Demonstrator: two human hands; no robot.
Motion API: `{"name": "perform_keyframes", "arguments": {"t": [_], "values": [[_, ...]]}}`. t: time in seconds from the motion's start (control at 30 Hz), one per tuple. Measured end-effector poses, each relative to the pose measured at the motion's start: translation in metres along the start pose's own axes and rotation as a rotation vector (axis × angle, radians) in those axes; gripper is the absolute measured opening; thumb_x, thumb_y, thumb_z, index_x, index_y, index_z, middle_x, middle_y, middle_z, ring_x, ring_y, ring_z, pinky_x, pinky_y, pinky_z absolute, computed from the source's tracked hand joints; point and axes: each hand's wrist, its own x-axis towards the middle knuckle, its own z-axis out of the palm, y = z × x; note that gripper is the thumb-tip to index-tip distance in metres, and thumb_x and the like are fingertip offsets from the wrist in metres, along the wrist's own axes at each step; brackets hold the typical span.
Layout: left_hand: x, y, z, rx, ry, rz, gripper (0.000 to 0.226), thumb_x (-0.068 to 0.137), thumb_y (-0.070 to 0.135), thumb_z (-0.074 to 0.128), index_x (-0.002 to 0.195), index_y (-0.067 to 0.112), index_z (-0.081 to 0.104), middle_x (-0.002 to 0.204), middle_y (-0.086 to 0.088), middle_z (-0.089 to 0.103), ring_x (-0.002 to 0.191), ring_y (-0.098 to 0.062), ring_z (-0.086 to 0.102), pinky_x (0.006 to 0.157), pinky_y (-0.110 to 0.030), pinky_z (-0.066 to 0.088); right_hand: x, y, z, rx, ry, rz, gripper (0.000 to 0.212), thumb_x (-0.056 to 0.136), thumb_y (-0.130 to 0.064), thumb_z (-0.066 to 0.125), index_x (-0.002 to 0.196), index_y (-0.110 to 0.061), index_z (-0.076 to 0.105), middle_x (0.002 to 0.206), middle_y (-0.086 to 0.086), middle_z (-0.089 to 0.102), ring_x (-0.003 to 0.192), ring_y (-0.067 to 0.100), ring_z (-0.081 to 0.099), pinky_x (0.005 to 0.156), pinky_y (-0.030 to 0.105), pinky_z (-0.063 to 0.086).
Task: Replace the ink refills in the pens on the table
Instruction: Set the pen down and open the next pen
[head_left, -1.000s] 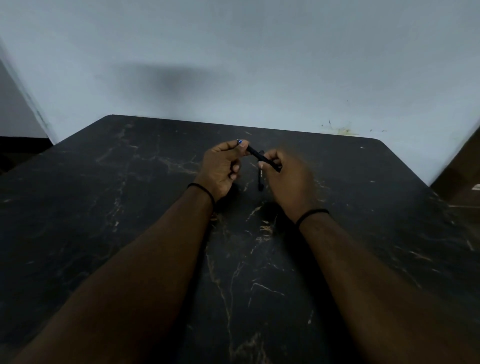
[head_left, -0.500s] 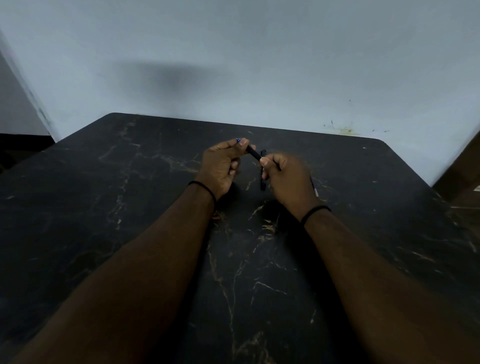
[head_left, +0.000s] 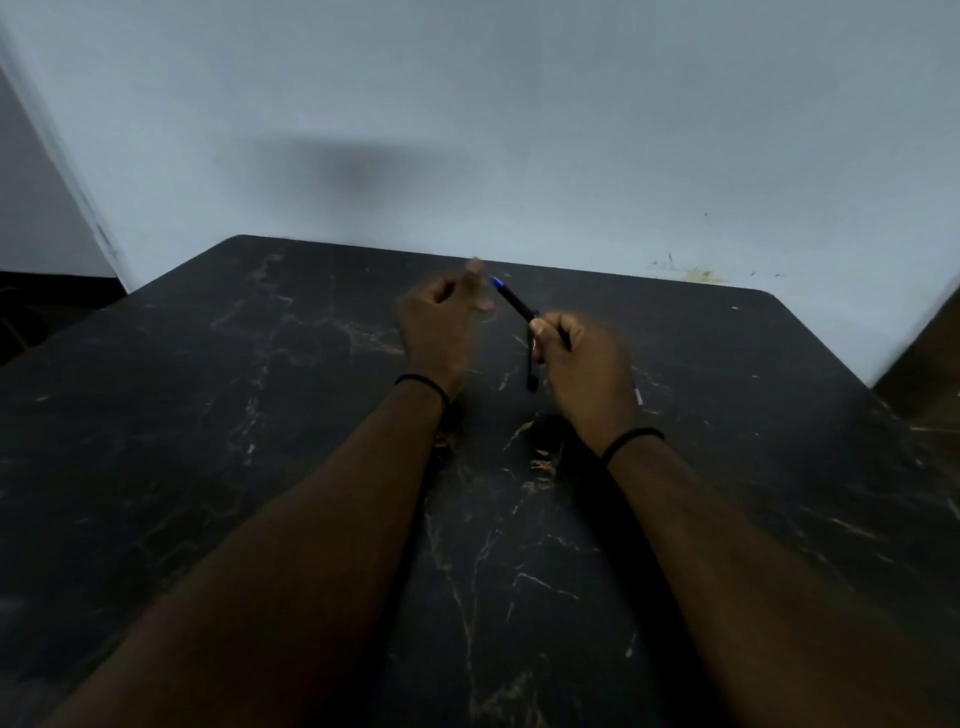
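A black pen (head_left: 514, 300) with a blue end is pinched in the right hand (head_left: 579, 364) above the dark table (head_left: 260, 441). The left hand (head_left: 441, 317) is loosely curled and blurred, nothing visibly gripped. A second dark pen part (head_left: 531, 371) lies just beside the right hand. The pen seems mid-reassembly; no loose refill can be made out, so progress cannot be judged firmly.

One view only, head cam, wide-angle. Looks fwd and down from above the person's own forearms, which enter from bottom edge and converge toward frame centre. Dark marble-look table (head_left: 260, 467) fills lower two thirds, close under cam. Pale wall (head_left: 519, 130) across upper third, faced square-on. Edges bend w/ lens distortion. No 2nd view, so no overlap.
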Motion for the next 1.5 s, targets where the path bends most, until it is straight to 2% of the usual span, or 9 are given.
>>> {"name": "perform_keyframes", "arguments": {"t": [0.17, 0.3, 0.4, 0.6, 0.77, 1.07, 1.27, 1.4, 1.5], "values": [[0.013, 0.003, -0.026, 0.549, 0.376, 0.152, 0.034, 0.097, 0.045, 0.051, 0.078, 0.017, 0.059, 0.078, -0.003, 0.062, 0.070, -0.013, 0.054, 0.062, -0.024, 0.034, 0.000, 0.007, -0.001, -0.146, 0.021, -0.017, 0.029, 0.100, -0.041, 0.053, 0.078, -0.024, 0.062, 0.069, -0.007, 0.062, 0.063, 0.004, 0.056, 0.057, 0.027, 0.041], [0.015, -0.003, -0.032, 0.783, 0.292, 0.047, 0.037, 0.094, 0.046, 0.053, 0.101, 0.010, 0.058, 0.105, -0.010, 0.064, 0.094, -0.025, 0.060, 0.075, -0.033, 0.041, 0.000, 0.009, 0.000, -0.185, 0.032, -0.049, 0.027, 0.101, -0.040, 0.053, 0.081, -0.024, 0.063, 0.070, -0.008, 0.058, 0.063, 0.006, 0.053, 0.058, 0.028, 0.037], [0.010, -0.004, -0.030, 1.062, 0.162, -0.069, 0.062, 0.088, 0.054, 0.057, 0.126, 0.005, 0.048, 0.128, -0.019, 0.057, 0.117, -0.036, 0.054, 0.094, -0.045, 0.043, 0.000, 0.009, -0.001, -0.176, 0.035, -0.066, 0.026, 0.101, -0.039, 0.053, 0.083, -0.023, 0.065, 0.074, -0.007, 0.060, 0.068, 0.012, 0.056, 0.062, 0.030, 0.044], [0.010, -0.007, -0.026, 1.350, -0.077, 0.009, 0.041, 0.091, 0.036, 0.051, 0.116, 0.006, 0.061, 0.121, -0.019, 0.061, 0.111, -0.036, 0.058, 0.092, -0.043, 0.045, 0.000, 0.008, 0.000, -0.169, 0.030, -0.085, 0.023, 0.100, -0.037, 0.054, 0.079, -0.029, 0.059, 0.070, -0.009, 0.055, 0.066, 0.011, 0.054, 0.062, 0.028, 0.039], [0.008, -0.006, -0.024, 1.201, 0.027, 0.048, 0.027, 0.089, 0.026, 0.059, 0.104, 0.005, 0.069, 0.110, -0.017, 0.067, 0.100, -0.036, 0.064, 0.079, -0.041, 0.050, 0.000, 0.009, 0.000, -0.171, 0.022, -0.077, 0.024, 0.099, -0.038, 0.055, 0.079, -0.027, 0.060, 0.072, -0.008, 0.057, 0.069, 0.012, 0.055, 0.064, 0.031, 0.044], [0.014, -0.010, -0.020, 1.211, -0.036, 0.165, 0.022, 0.091, 0.024, 0.059, 0.105, 0.011, 0.069, 0.107, -0.014, 0.069, 0.103, -0.034, 0.063, 0.081, -0.041, 0.049, -0.001, 0.007, 0.000, -0.169, 0.012, -0.066, 0.023, 0.100, -0.037, 0.056, 0.079, -0.028, 0.059, 0.072, -0.010, 0.057, 0.067, 0.010, 0.055, 0.063, 0.030, 0.045], [0.024, -0.014, -0.014, 0.584, 0.003, 0.039, 0.023, 0.098, 0.016, 0.055, 0.118, 0.007, 0.061, 0.110, -0.011, 0.064, 0.093, -0.019, 0.059, 0.078, -0.029, 0.045, -0.002, 0.005, -0.001, -0.172, 0.008, -0.057, 0.023, 0.100, -0.036, 0.056, 0.080, -0.027, 0.060, 0.071, -0.009, 0.057, 0.067, 0.009, 0.054, 0.062, 0.027, 0.038], [0.019, -0.009, -0.016, 0.017, 0.041, -0.153, 0.026, 0.089, 0.023, 0.070, 0.104, 0.002, 0.068, 0.073, -0.002, 0.063, 0.048, -0.006, 0.048, 0.045, -0.021, 0.040, -0.003, 0.004, -0.002, -0.179, -0.002, -0.070, 0.022, 0.100, -0.036, 0.056, 0.080, -0.028, 0.059, 0.071, -0.010, 0.056, 0.064, 0.006, 0.052, 0.060, 0.026, 0.034], [0.018, -0.004, -0.020, -0.154, 0.071, -0.248, 0.029, 0.084, 0.030, 0.075, 0.091, 0.002, 0.068, 0.072, -0.004, 0.068, 0.039, -0.006, 0.044, 0.036, -0.018, 0.034, -0.003, 0.004, -0.003, -0.186, -0.023, -0.087, 0.021, 0.100, -0.038, 0.055, 0.082, -0.028, 0.061, 0.075, -0.008, 0.061, 0.068, 0.010, 0.056, 0.063, 0.027, 0.039]]}}
